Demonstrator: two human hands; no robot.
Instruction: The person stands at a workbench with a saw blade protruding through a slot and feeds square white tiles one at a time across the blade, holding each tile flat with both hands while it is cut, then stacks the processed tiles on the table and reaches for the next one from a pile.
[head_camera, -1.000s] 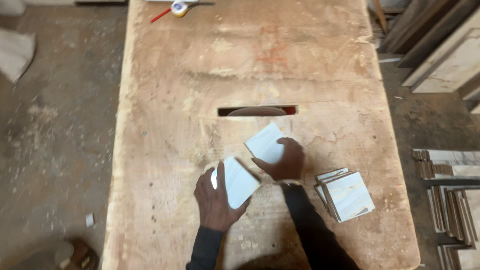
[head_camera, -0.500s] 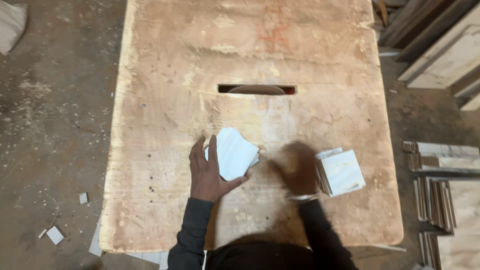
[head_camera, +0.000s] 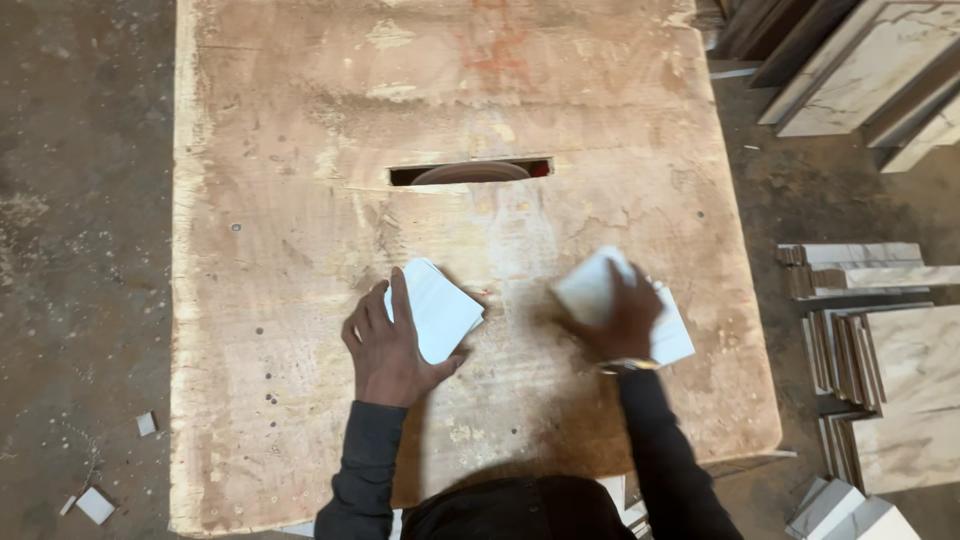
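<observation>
Even, soft daylight, no glare; faint shadow under the person's torso. Right hand (head_camera: 622, 318) motion-blurred. Worn brown plywood table (head_camera: 300, 200) sharp

Head view, steeply down, near worktable (head_camera: 300, 250)

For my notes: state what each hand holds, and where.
Left hand presses the near-left edge of a white square tile piece. Right hand grips another white tile piece over the stack.
</observation>
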